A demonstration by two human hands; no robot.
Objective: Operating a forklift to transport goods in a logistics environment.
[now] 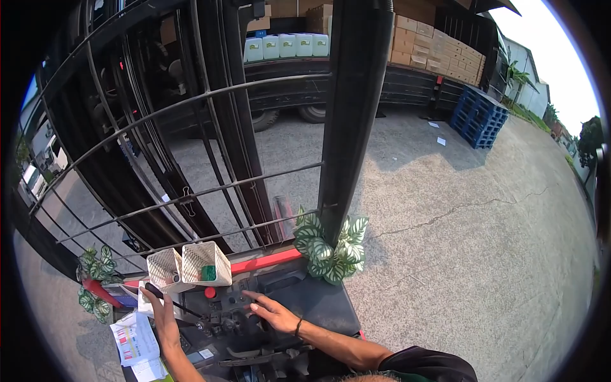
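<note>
In the head view, the left hand [167, 326] has its fingers extended up to a slim black lever with a rounded knob [153, 290]; the knob lies right at the fingertips, but whether they grip it I cannot tell. The right hand [275, 316] is loosely spread, holding nothing visible, over the dark plastic console [324, 304], to the right of a round red button [210, 292]. White woven-pattern plastic baskets [223, 267] stand just beyond.
</note>
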